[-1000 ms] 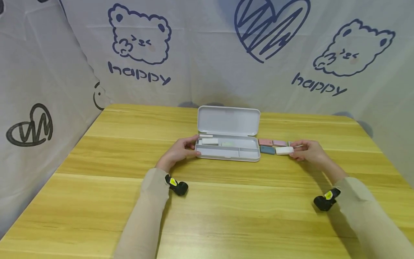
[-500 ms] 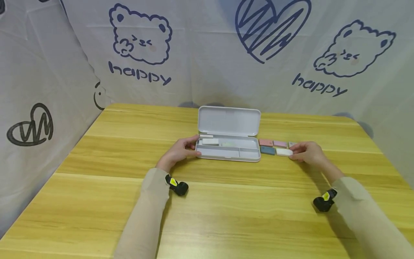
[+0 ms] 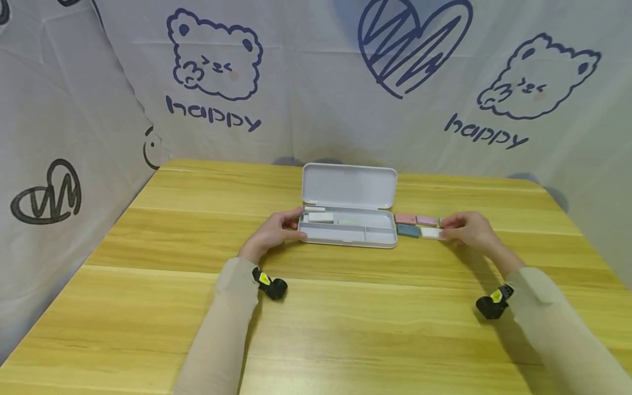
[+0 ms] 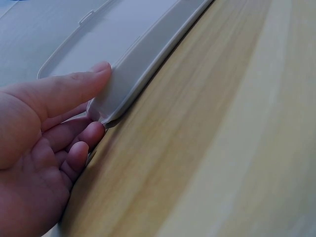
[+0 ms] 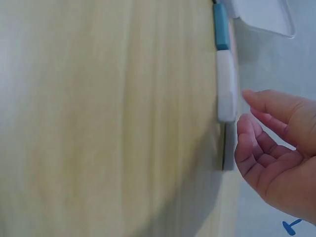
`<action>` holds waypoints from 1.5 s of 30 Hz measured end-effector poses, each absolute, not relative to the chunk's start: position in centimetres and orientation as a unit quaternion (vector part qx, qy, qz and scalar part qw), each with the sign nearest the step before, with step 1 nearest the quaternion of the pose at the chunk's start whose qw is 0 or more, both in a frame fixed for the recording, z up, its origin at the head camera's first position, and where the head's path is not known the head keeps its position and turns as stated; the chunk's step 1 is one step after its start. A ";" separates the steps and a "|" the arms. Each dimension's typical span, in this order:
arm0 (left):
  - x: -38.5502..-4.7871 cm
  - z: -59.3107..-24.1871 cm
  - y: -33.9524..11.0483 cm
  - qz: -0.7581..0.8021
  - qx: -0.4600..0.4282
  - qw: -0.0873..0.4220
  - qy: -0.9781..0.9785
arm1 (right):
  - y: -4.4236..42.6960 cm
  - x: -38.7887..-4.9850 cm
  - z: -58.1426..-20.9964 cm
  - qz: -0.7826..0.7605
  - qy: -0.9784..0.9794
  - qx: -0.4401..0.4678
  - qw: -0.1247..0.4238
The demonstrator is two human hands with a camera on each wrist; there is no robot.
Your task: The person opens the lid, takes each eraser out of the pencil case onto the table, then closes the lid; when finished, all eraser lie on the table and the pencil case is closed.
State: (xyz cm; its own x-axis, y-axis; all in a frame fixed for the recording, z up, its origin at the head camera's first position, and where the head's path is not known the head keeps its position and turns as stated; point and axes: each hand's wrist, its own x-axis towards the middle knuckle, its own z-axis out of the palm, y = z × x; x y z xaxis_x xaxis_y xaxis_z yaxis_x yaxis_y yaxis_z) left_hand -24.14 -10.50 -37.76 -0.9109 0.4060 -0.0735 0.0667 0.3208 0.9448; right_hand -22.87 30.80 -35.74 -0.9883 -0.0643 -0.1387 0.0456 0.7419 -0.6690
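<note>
A white pencil case (image 3: 348, 236) lies with its lid raised on the wooden table. My left hand (image 3: 272, 232) grips its left end; in the left wrist view the thumb (image 4: 81, 89) rests on the case's edge, with other fingers curled by the corner. Right of the case are a pink eraser (image 3: 405, 219), a lilac eraser (image 3: 426, 220), a blue eraser (image 3: 407, 230) and a white eraser (image 3: 430, 233). My right hand (image 3: 469, 229) hovers at the white eraser's right end, its fingers loosely bent, holding nothing. A greyish block (image 5: 229, 146) is partly hidden by that hand.
Inside the case, a white block (image 3: 320, 217), a small white stick-like piece (image 3: 314, 209) and a pale green piece (image 3: 348, 222) lie in the rear compartment. A divider splits the front. The upright lid (image 3: 349, 185) stands near the cloth backdrop (image 3: 306, 82).
The white eraser, pinched and slightly raised earlier, now lies flat beside the blue one. My right hand has let go of it. The left hand stays on the case.
</note>
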 end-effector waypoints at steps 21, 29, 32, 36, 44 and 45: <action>-25.2 -39.5 -10.8 0.560 0.146 0.141 0.803 | 25.5 -24.6 -34.9 -0.374 0.926 -0.031 0.044; -24.7 -38.7 -10.7 0.564 0.149 0.147 0.799 | 23.1 -25.5 -35.3 -0.430 0.900 -0.069 0.030; -25.0 -39.1 -10.8 0.562 0.147 0.146 0.801 | 22.0 -25.7 -35.3 -0.437 0.895 -0.080 0.031; -25.1 -39.4 -10.8 0.561 0.150 0.143 0.802 | 20.6 -25.9 -35.4 -0.442 0.892 -0.093 0.032; -25.1 -39.4 -10.8 0.562 0.149 0.141 0.801 | 18.1 -26.3 -36.1 -0.450 0.881 -0.142 0.032; -25.1 -39.4 -10.7 0.563 0.148 0.141 0.801 | 17.8 -26.3 -36.2 -0.449 0.880 -0.151 0.031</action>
